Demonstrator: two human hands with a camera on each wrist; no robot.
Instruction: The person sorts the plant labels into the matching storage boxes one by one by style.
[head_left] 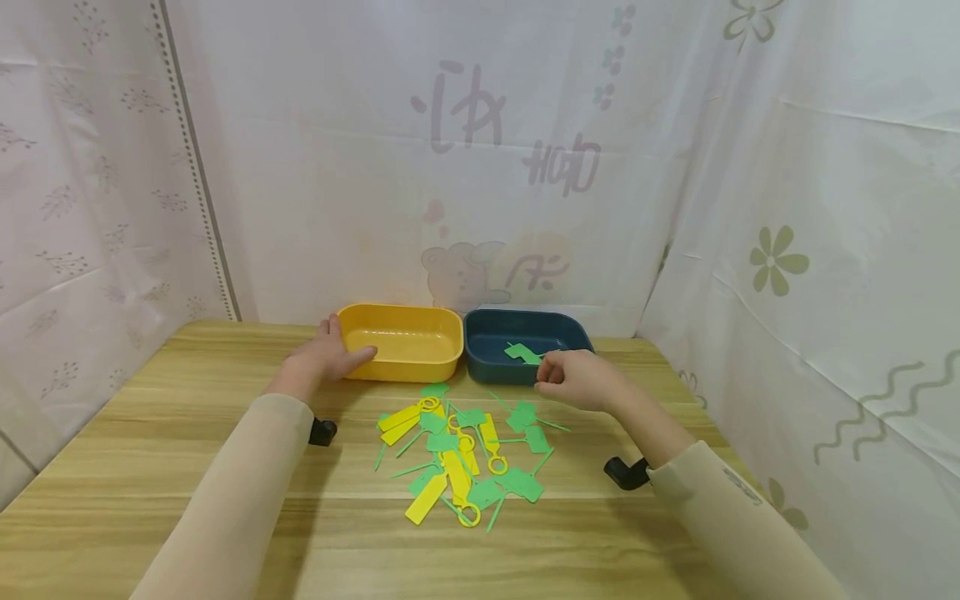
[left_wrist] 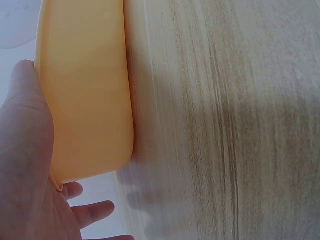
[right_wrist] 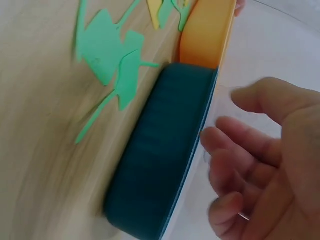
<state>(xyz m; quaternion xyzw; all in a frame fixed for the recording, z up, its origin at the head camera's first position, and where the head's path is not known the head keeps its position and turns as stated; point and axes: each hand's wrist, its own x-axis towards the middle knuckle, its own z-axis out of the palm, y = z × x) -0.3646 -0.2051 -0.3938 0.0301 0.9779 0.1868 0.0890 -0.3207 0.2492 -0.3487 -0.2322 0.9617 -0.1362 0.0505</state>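
At the left end of a yellow box (head_left: 401, 372), my left hand (head_left: 322, 358) touches the rim, thumb along the front edge. In the left wrist view, the fingers of that left hand (left_wrist: 30, 165) are spread past the box's corner. My right hand (head_left: 581, 379) is over the front right rim of a dark blue box (head_left: 498, 372). In the right wrist view, its fingers are loosely bent, the thumb stands apart from them, and nothing shows between them. Inside the blue box lies a green tag (head_left: 522, 353), partly hidden by the right hand.
In front of the boxes, yellow tags (head_left: 427, 498) with ring ends and several green flag-shaped tags (head_left: 519, 482) with thin stems lie in a loose pile on the wooden table (head_left: 360, 550). White patterned curtains (head_left: 337, 167) hang behind and at both sides.
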